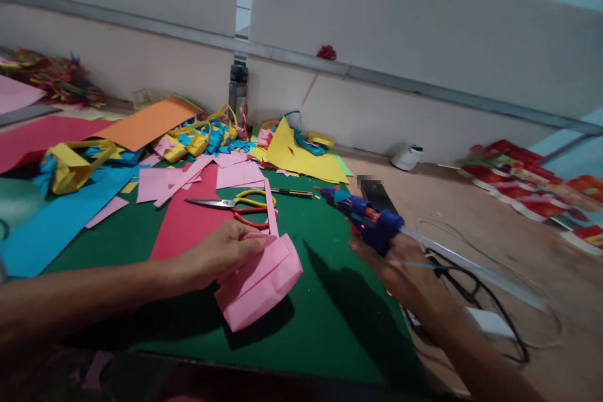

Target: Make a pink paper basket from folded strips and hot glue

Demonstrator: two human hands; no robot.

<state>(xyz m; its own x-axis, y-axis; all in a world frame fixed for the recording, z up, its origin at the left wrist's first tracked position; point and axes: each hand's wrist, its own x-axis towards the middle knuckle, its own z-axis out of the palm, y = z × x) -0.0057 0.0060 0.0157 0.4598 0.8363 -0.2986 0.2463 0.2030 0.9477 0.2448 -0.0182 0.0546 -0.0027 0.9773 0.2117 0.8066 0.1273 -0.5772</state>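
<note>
Between the fingers of my left hand [230,248] is a folded pink paper box [264,282], tilted above the green mat [320,326]. A narrow pink paper strip [272,207] stands up behind it. My right hand [396,264] is wrapped round a blue hot glue gun [372,220], its nozzle pointing left and a small red light showing. From its rear sticks a long clear glue stick [480,273]. Scissors with yellow and red handles [249,207] lie with blades apart just beyond my left hand, near a thin brownish stick-like thing [292,193].
Pink paper pieces [240,174], a red sheet [183,226], a blue sheet [70,220] and an orange sheet [151,122] cover the left side. Small yellow and blue paper baskets [75,163] sit there. A yellow sheet [301,157] lies behind. Cables [471,292] trail on the right.
</note>
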